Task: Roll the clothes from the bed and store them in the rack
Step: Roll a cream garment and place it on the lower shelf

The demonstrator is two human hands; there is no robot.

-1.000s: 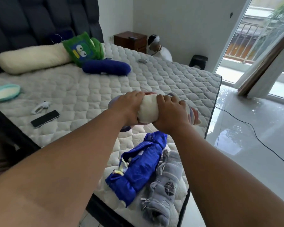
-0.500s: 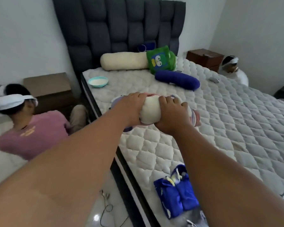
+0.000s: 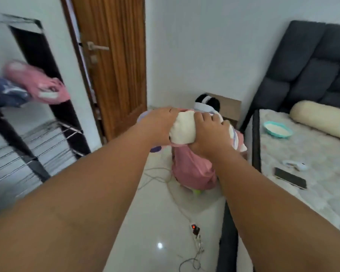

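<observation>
Bedroom swings: bed (image 3: pixel 312 173) now at three o'clock, rack (image 3: pixel 33 142) at nine; our left hand (image 3: pixel 159 124) and right hand (image 3: pixel 210 134) clamp the rolled garment (image 3: pixel 185 128), ready for storing.

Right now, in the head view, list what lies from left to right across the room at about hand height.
Rack with rolled pink garment → wooden door → left hand → rolled cream garment held by both → right hand → teal bowl on the bed → cream bolster.
</observation>
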